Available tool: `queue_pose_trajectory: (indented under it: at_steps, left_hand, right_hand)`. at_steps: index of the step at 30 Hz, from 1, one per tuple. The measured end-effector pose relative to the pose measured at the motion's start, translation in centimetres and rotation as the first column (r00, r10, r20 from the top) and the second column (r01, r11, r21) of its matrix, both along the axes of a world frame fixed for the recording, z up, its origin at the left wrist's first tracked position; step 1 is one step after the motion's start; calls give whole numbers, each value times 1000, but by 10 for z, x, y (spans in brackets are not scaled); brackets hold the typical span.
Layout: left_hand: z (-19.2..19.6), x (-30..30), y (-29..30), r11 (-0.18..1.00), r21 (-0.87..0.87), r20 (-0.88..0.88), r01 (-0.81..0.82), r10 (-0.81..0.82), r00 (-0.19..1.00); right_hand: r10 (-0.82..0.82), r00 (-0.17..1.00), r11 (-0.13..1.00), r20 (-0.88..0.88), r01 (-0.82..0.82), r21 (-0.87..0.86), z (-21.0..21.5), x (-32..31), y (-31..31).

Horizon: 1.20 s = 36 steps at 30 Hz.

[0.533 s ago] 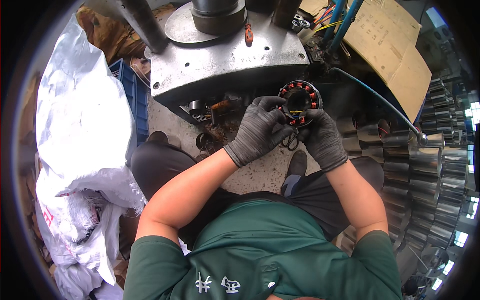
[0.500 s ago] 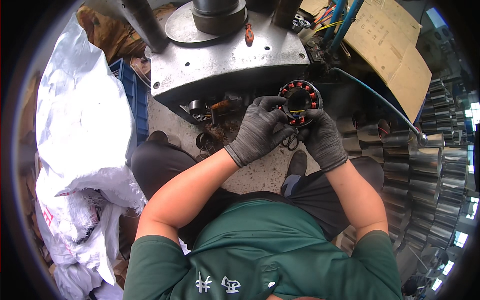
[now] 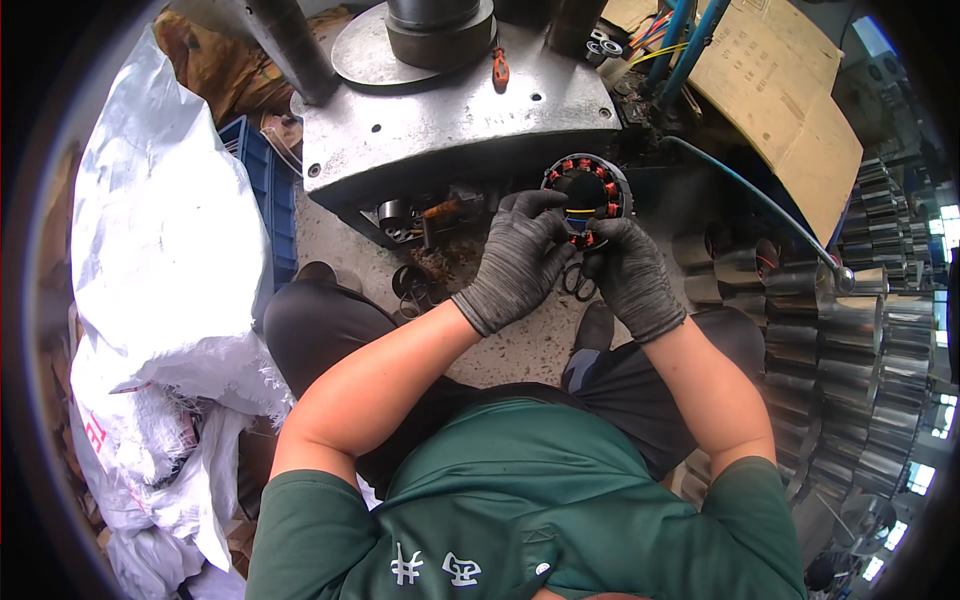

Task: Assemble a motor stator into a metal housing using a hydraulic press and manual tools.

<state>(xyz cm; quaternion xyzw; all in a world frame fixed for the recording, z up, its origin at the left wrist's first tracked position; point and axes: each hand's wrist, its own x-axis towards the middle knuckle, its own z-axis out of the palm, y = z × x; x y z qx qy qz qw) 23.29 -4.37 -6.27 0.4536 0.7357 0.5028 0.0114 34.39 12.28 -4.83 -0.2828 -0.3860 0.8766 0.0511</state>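
Between my two grey-gloved hands is a motor stator (image 3: 626, 188), a dark ring with red-copper coils around its inside and yellow and blue wires across its opening. My right hand (image 3: 635, 275) grips its lower right rim, thumb at the near coils. My left hand (image 3: 512, 258) is bent around the left side, fingertips and thumb drawn in at the rim and wires; whether a wire is pinched there is hidden. Just below the stator show black loops (image 3: 578, 283) like scissor handles.
A heavy metal press bed (image 3: 460, 115) stands ahead, with an orange-handled screwdriver (image 3: 500, 72) on it. Stacked metal cylinders (image 3: 850, 330) fill the right, near a ball-ended lever (image 3: 845, 278). White sacks (image 3: 165, 220) and a blue crate (image 3: 283, 215) are at left.
The stator has shifted slightly left and tilted, and my right hand has moved left with it. My left hand stays at its left side. More of the black loops now shows.
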Motion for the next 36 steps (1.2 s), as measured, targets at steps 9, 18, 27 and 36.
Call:
queue_pose_trajectory:
  at_steps: [9, 18, 27, 36]
  left_hand:
    - [3, -5, 3, 997, 82, -117, 4, 5, 993]
    - [15, -11, 0, 993, -103, -377, 60, -95, 921]
    - [15, -26, -6, 997, -68, -393, -35, 6, 919]
    - [-14, -55, -3, 965, -76, -109, -250, 241, 964]
  right_hand:
    - [-57, 998, 962, -23, 61, 265, 16, -3, -20]
    - [-41, 999, 967, 9, 38, 251, 15, -6, -25]
    - [40, 999, 996, -37, -37, 78, 22, -7, -18]
    - [5, 995, 997, -96, -12, -72, 15, 9, 3]
